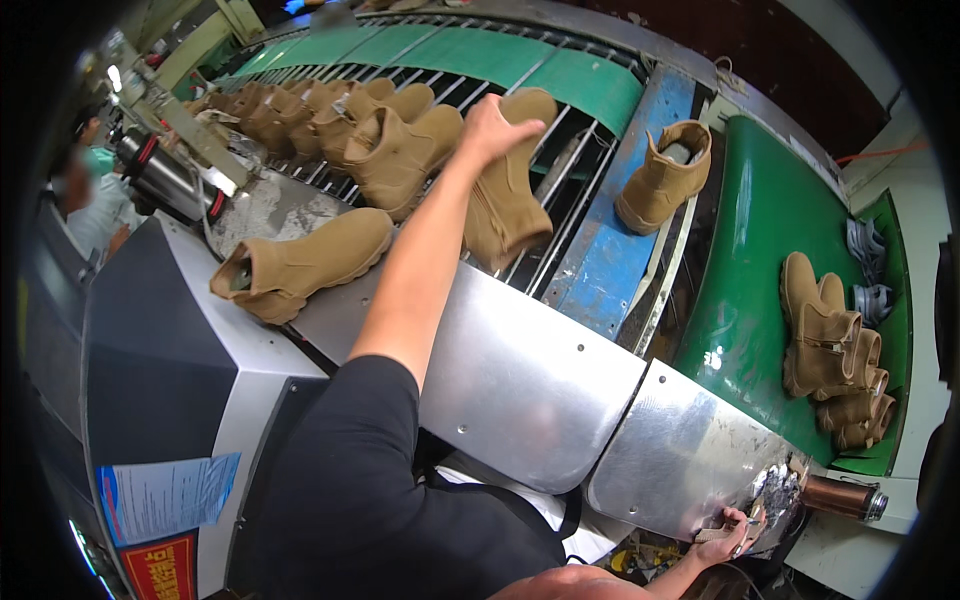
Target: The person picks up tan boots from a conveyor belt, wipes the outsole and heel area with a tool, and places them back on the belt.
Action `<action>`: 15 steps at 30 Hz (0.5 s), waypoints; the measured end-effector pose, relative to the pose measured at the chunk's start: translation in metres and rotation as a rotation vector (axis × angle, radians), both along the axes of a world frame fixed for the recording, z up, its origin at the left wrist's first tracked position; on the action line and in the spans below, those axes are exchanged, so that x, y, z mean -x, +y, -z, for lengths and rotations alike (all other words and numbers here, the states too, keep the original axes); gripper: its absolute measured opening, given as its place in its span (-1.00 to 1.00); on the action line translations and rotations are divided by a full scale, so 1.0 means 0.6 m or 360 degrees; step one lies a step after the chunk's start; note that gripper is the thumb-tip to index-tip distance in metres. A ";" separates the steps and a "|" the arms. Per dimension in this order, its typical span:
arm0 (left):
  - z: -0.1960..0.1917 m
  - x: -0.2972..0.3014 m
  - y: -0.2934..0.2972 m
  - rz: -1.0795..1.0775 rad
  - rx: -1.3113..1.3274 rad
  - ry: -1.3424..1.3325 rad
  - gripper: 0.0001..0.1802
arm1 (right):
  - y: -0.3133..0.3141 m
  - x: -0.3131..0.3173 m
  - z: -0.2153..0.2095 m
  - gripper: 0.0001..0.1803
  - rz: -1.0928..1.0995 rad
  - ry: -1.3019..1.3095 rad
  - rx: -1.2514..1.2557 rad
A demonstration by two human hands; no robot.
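Held boot [508,195]: was left of the blue beam [590,262].
Left hand [490,132]: was clamped on this boot; keeping clear of neighbouring boots [392,165] seemed wise.
Right hand [728,540]: was right of the beam; I could not tell its grip.

Bright; glare on steel worktop [530,370], hot spot on green belt [745,250]. Edges bowed, corners black. Held boot [505,205] slightly blurred.
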State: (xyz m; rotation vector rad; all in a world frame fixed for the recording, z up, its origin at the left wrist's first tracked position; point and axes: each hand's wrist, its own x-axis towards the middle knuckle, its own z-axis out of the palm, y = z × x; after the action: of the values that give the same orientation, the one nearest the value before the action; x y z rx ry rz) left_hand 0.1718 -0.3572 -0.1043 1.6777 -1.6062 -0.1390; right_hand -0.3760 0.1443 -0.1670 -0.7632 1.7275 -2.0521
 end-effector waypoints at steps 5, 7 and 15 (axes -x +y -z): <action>-0.109 0.084 0.300 0.0569 0.1024 -0.0237 -0.28 | -0.008 -0.008 0.004 -0.42 -0.0008 0.0006 0.0110; -0.153 0.102 0.393 0.0863 0.1214 -0.0389 -0.28 | -0.007 -0.007 0.005 -0.42 -0.0015 0.0017 0.0091; -0.180 0.160 0.525 0.1320 0.0599 0.0922 -0.10 | -0.003 0.008 0.006 -0.52 0.0420 -0.0241 0.0252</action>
State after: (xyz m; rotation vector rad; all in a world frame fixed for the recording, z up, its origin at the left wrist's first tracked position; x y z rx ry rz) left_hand 0.0760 -0.0423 0.0037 0.5346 -1.6282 -0.6288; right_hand -0.3806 0.1422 -0.1704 -0.4270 1.6709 -2.3764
